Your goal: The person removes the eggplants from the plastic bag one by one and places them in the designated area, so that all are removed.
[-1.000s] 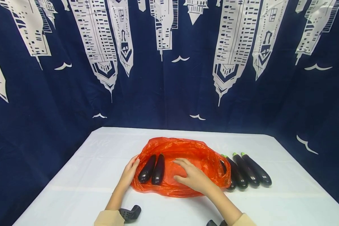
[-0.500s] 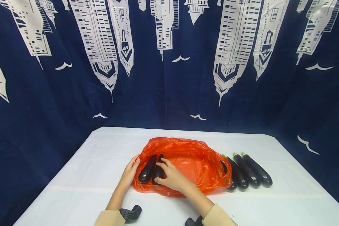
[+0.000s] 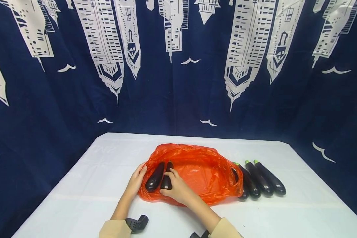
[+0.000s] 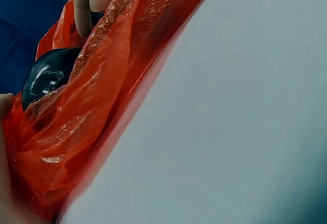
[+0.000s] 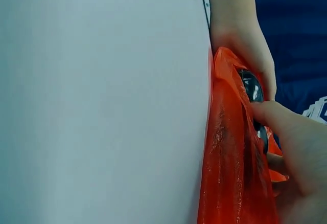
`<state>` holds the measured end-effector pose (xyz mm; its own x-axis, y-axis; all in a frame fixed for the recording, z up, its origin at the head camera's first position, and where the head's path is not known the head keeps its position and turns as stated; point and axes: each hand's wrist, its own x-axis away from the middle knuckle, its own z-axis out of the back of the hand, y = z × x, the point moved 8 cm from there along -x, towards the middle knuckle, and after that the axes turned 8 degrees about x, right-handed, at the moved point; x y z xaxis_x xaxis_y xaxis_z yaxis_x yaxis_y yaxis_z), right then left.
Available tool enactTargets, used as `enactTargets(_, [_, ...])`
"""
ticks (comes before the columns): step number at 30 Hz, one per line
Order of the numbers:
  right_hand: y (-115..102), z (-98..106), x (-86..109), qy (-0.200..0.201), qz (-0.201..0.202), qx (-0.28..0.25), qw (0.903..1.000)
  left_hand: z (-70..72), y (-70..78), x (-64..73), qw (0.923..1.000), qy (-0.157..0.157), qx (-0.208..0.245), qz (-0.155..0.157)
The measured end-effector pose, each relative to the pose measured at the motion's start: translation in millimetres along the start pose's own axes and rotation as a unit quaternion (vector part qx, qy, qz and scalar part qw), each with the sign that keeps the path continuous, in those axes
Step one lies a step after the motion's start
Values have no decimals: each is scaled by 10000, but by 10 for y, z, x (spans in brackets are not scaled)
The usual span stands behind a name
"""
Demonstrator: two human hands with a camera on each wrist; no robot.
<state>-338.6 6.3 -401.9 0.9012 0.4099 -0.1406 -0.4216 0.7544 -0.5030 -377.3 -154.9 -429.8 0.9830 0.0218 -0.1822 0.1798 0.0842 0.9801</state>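
An orange-red plastic bag (image 3: 196, 193) lies with its mouth spread wide on the white table. Inside its left part two dark eggplants lie side by side. My left hand (image 3: 136, 180) holds the bag's left rim, beside the left eggplant (image 3: 155, 178). Over the right eggplant (image 3: 166, 182) my right hand (image 3: 179, 189) has its thumb on the near end and its fingers across the upper side, gripping it. In the right wrist view the thumb and fingers of the right hand (image 5: 301, 152) curve round this eggplant (image 5: 261, 136), partly behind the bag's edge.
Several more eggplants (image 3: 269, 177) with green stem ends lie in a row right of the bag, the leftmost partly covered by its handle. Behind the white table (image 3: 77, 198) hangs a navy curtain (image 3: 178, 99) printed with white buildings.
My right hand has moved left from over the bag's middle to the right eggplant, and its fingers have closed on it. The left hand has stayed at the bag's rim.
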Motion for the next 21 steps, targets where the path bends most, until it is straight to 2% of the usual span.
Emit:
enactTargets(8, [45,38,40,30,7,-637,9980,-22,-28,28,10000,-18,25,82])
enactTargets(21, [152,379,276,-295,112,-878,9956,-4,9,16,10000,-14,74,24])
